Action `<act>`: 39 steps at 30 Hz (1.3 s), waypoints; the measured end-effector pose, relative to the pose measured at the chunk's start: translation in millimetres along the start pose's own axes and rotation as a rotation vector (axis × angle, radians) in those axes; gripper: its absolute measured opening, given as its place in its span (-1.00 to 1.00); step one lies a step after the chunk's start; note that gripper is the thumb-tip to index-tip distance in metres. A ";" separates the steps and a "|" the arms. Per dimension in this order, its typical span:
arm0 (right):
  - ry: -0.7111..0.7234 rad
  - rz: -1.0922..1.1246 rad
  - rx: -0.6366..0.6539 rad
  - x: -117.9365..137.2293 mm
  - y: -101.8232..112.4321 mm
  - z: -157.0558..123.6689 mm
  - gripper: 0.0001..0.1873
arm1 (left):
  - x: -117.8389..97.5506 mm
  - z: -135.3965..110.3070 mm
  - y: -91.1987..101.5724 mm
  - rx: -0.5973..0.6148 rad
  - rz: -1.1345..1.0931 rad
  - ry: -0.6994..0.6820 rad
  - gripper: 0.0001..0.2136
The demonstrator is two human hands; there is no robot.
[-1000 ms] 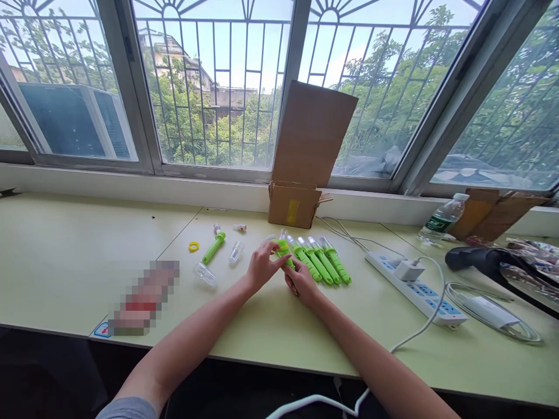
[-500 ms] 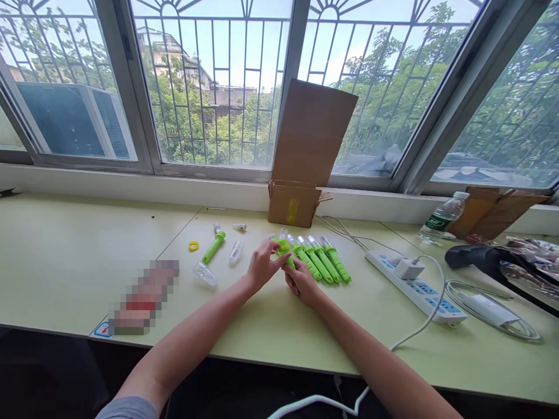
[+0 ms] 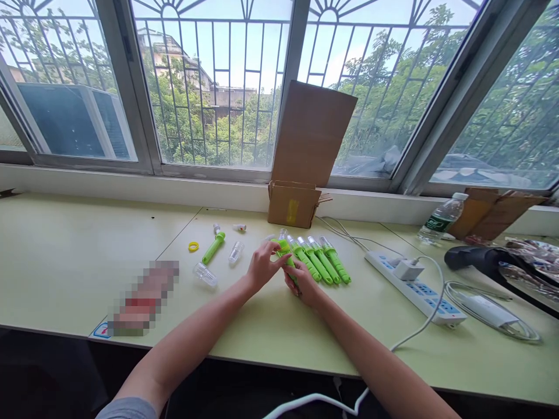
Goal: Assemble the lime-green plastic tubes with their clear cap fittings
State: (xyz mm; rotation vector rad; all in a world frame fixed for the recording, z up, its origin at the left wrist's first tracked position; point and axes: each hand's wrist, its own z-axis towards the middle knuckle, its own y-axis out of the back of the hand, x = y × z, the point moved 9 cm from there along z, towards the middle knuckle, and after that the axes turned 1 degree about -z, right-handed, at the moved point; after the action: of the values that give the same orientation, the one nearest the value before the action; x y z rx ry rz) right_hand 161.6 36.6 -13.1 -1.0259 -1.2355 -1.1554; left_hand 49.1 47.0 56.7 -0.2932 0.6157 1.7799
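Note:
My left hand (image 3: 264, 263) has its fingers closed on the upper end of a green plastic stick (image 3: 285, 247). Lower down, my right hand (image 3: 303, 279) is wrapped round the same stick's handle, so much of it is hidden. Just right of both hands lie several green sticks with clear tips (image 3: 324, 262), side by side. To the left are a separate green stick (image 3: 213, 248) with a small grey-white piece at its top, a clear plastic cover (image 3: 205, 274), another clear cover (image 3: 236, 254), a small white part (image 3: 239, 228) and a yellow ring (image 3: 193, 247).
An opened cardboard box (image 3: 292, 203) stands against the window sill. On the right are a white power strip (image 3: 417, 288) with a plugged-in charger, coiled cable (image 3: 493, 311), a water bottle (image 3: 443, 218) and a black curved object (image 3: 476, 256). A blurred-out item (image 3: 144, 299) lies on the left.
Almost nothing differs. Both hands stay on the green stick in the same place, with only a slight shift of the right hand's fingers.

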 end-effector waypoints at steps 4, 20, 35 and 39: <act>0.010 -0.009 0.045 1.2 -4.0 -0.2 -0.47 | -1.4 -0.6 -0.9 0.005 0.002 -0.025 -0.73; -0.022 -0.149 -0.206 5.4 7.4 -3.7 -0.53 | 4.4 -1.2 -4.8 0.032 -0.032 0.007 -0.70; 0.054 -0.108 -0.175 8.5 6.1 -3.4 -0.66 | 13.2 -2.8 -6.5 0.068 -0.017 0.079 -0.70; 0.061 -0.074 -0.183 8.0 7.3 -3.0 -0.65 | 14.1 -2.5 -6.5 0.072 -0.023 0.087 -0.69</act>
State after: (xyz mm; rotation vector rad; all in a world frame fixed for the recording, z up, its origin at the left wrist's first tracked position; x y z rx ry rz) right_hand 169.1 34.1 -5.1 -1.0782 -1.1433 -1.3672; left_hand 50.8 58.4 46.0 -0.3282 0.7342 1.7253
